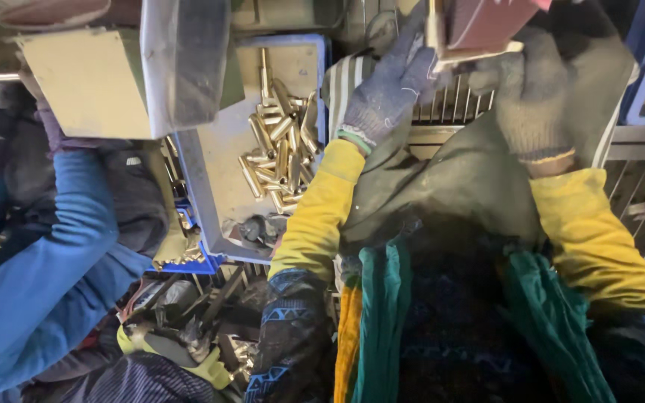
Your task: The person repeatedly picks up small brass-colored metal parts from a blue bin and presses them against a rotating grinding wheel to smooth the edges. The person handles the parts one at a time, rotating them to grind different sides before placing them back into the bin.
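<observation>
Brass tubes [281, 149] were heaped in a blue-rimmed tray [210, 160], just beside the left hand [390, 86]. A reddish block [479, 26] was gripped by both gloved hands, the right hand [543, 89] closed beneath it, over a wire rack [453, 108]. A blue sleeve [46, 261] was seen well apart.

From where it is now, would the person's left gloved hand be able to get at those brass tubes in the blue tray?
Probably yes. The left hand hangs just right of the brass tubes, which lie uncovered in the open blue tray. Nothing shows between them, though the hand seems busy at the reddish block.
</observation>
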